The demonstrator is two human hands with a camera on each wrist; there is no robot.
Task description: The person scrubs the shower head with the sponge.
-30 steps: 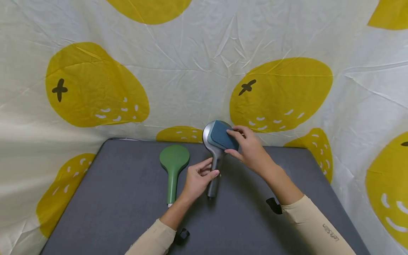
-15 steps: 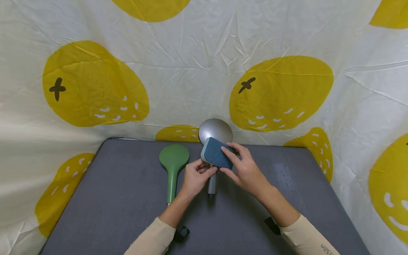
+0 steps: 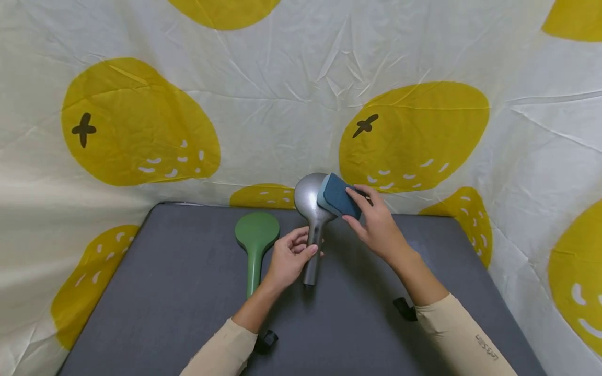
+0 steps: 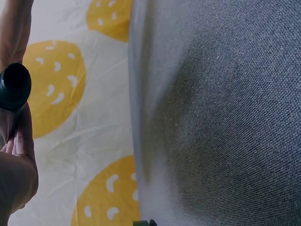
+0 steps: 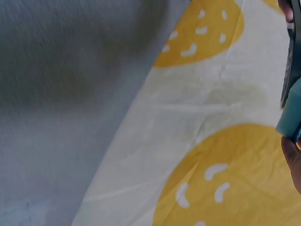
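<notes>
Fingers of the left hand [image 3: 288, 258] curl around the handle of the grey shower head [image 3: 311, 209], holding it raised above the grey table [image 3: 164, 292] toward the far edge. Right hand [image 3: 376, 222], wrist bent, pinches a blue sponge [image 3: 339, 195] against the round head. Green shower head [image 3: 255, 245] lies flat just left.

sponge [image 5: 292, 115] cut off by rt edge
</notes>
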